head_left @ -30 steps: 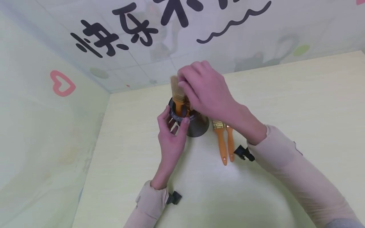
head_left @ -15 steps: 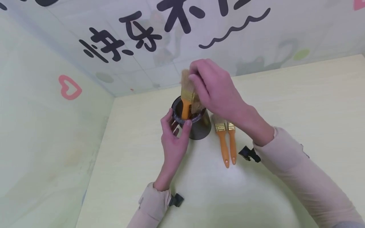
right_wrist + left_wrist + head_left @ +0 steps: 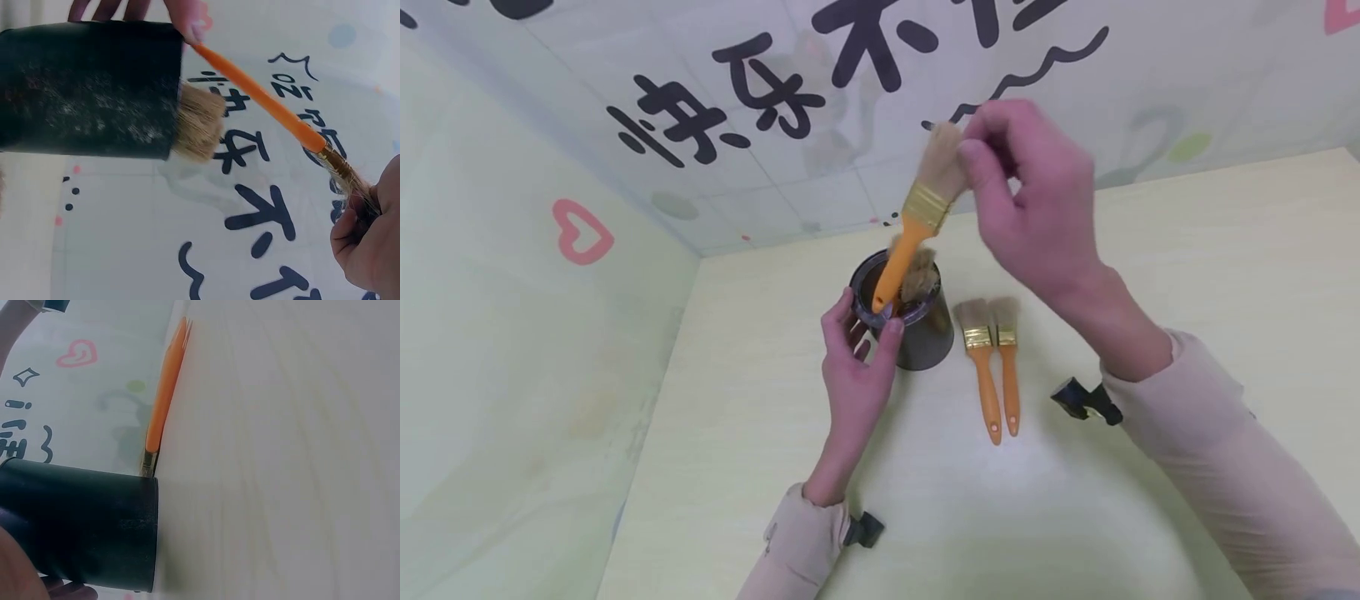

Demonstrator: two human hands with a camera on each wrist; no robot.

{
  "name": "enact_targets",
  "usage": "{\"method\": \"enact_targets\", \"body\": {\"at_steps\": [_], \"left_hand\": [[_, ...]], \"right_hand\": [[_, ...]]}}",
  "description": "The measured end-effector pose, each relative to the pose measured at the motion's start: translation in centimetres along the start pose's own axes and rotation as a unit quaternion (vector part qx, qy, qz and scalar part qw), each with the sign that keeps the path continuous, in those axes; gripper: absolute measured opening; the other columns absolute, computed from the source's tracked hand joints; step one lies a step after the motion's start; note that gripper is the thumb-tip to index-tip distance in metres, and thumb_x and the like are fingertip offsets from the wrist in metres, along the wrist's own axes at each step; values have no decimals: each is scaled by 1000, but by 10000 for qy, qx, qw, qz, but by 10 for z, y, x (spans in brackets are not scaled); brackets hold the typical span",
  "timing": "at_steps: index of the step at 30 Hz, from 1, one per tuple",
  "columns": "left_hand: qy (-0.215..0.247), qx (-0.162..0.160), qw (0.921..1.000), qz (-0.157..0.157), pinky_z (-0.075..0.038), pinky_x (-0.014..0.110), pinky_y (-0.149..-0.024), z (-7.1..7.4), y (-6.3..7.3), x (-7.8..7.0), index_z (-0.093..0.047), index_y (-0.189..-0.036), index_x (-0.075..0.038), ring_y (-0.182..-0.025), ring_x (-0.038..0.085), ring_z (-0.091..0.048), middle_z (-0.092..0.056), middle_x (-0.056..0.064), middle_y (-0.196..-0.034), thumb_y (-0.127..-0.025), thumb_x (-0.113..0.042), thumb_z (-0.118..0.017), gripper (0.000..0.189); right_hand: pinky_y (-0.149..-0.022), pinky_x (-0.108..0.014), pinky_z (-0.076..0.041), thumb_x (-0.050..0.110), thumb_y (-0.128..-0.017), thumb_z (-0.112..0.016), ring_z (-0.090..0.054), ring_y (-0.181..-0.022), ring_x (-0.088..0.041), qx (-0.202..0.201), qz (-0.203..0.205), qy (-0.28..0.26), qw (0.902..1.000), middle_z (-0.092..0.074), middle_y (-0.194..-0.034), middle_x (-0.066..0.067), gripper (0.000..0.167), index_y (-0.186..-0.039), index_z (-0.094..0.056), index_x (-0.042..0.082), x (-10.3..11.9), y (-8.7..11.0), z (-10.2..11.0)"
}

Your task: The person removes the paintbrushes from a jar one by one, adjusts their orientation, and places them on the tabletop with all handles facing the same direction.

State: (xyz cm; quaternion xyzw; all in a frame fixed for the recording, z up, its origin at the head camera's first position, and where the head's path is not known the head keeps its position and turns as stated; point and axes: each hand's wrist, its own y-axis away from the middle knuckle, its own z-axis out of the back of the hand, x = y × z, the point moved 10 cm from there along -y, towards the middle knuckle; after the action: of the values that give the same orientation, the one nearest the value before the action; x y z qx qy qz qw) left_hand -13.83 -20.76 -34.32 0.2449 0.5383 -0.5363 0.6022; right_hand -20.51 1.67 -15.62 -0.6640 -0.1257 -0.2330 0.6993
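Note:
My left hand (image 3: 857,375) grips a dark metal can (image 3: 928,337) by its upper side, thumb at the rim. The can stands upright on the table. Above it, my right hand (image 3: 1037,192) pinches a paintbrush (image 3: 901,258) by its pale bristles. This brush tilts, its orange handle pointing down at the can's mouth. In the right wrist view the handle (image 3: 269,106) ends close by the rim, near the left thumb. More brush bristles (image 3: 199,122) stick out of the can; how many brushes is unclear. The left wrist view has the can's side (image 3: 81,525) up close.
Two paintbrushes (image 3: 985,383) with orange handles lie side by side on the table (image 3: 760,400), right of the can, bristles facing the wall. A wall (image 3: 715,192) with black characters rises behind the can, and another wall stands on the left.
My right hand has risen and moved right, drawing the paintbrush up from the can. More of its handle shows, and it now leans. My left hand stays on the can.

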Motion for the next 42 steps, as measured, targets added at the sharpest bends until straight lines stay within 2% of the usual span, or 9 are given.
{"method": "enact_targets", "body": {"at_steps": [4,10,14,18,21,25,33,37,42], "left_hand": [[27,-35,10000,19,-50,58,-105,0,1,1,-40,-152,-18,-129,30,-59,-57,10,-146,-95,-32,-73,67],[69,-8,10000,55,-49,59,-105,-1,0,1,-41,-152,-18,-129,30,-60,-58,9,-146,-95,-32,-74,68],[53,7,9999,135,-50,59,-104,-1,1,4,-41,-152,-20,-129,28,-60,-58,8,-146,-94,-33,-75,68],[45,-23,9998,200,-50,61,-102,2,4,7,-42,-151,-20,-128,28,-61,-58,8,-146,-94,-31,-75,67],[64,-39,9998,189,-49,62,-102,4,6,9,-42,-151,-19,-128,29,-60,-58,9,-146,-94,-29,-75,66],[47,-1,9999,91,-50,61,-103,3,3,7,-41,-152,-19,-128,28,-60,-57,8,-146,-95,-29,-74,67],[66,22,10000,50,-51,59,-102,-1,0,4,-41,-153,-19,-128,28,-61,-57,8,-146,-95,-30,-74,67],[35,-10,10000,40,-52,58,-103,-2,0,4,-41,-152,-18,-128,29,-60,-57,8,-146,-95,-29,-74,67],[97,-56,9999,-28,-52,58,-102,-2,-1,3,-41,-152,-16,-129,29,-60,-57,11,-146,-95,-27,-74,66]], "right_hand": [[-60,-18,-42,0,-100,-59,-50,-68,-10,-188,-628,-158,9977,-61,-80,-2,15,-98,-61,-16,-14,-5,20],[-60,-19,-45,1,-101,-59,-53,-67,-11,18,-1290,-17,9916,-58,-82,11,11,-96,-63,-8,-37,-4,49],[-59,-18,-45,1,-101,-58,-52,-66,-11,182,-1775,214,9837,-58,-80,9,9,-93,-64,0,-54,13,63],[-56,-17,-43,2,-100,-60,-51,-65,-10,327,-2431,283,9690,-58,-78,5,10,-95,-64,-6,-74,43,67],[-56,-16,-43,2,-100,-60,-51,-65,-9,651,-2573,347,9635,-58,-78,5,12,-100,-64,-9,-84,64,66],[-58,-16,-43,4,-100,-60,-52,-67,-9,1215,-2755,463,9525,-59,-81,6,9,-102,-67,-3,-96,85,64],[-51,-25,-39,12,-104,-57,-47,-59,-15,2808,-3106,918,9035,-58,-76,-4,11,-98,-65,7,-120,120,45],[-50,-27,-38,13,-105,-56,-44,-55,-15,3229,-3186,988,8857,-54,-70,-5,13,-96,-64,7,-133,138,40],[-51,-26,-39,12,-103,-57,-45,-57,-15,3509,-3023,1274,8771,-55,-69,-3,14,-97,-66,5,-146,154,38]]}}
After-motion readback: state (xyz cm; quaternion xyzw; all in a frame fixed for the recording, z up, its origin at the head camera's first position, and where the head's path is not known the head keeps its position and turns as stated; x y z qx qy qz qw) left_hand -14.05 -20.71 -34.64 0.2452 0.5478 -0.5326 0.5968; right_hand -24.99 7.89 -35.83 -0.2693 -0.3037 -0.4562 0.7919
